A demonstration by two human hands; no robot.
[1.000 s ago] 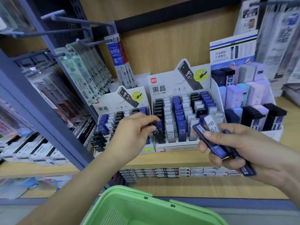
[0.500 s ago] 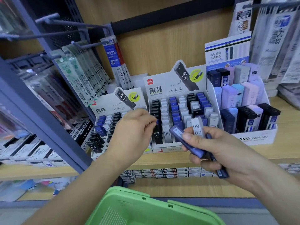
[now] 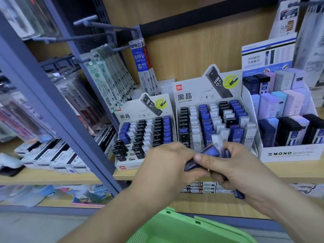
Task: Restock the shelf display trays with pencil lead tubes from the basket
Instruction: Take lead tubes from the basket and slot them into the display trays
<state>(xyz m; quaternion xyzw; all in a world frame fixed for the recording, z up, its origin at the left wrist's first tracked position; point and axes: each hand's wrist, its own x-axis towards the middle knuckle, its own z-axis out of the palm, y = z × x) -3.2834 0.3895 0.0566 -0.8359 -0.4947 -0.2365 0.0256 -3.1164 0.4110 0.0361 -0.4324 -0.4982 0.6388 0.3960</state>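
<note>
Right hand clasping a bundle of pencil lead tubes just in front of the larger display tray, left hand pinching one blue tube of the bundle, green basket below the tray

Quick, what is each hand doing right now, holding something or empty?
Left hand: fingers pinch the blue tube.
Right hand: holds a bunch of lead tubes, that blue one included.

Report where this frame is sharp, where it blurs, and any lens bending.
Head view: the larger display tray is sharp enough that its HB 0.7 labels read; the left hand, right hand and the blue tubes between them are motion-soft; the hanging packs at the left edge smear; the grey shelf post leans, likely wide-angle distortion; light is even, without hard shadows.
</note>
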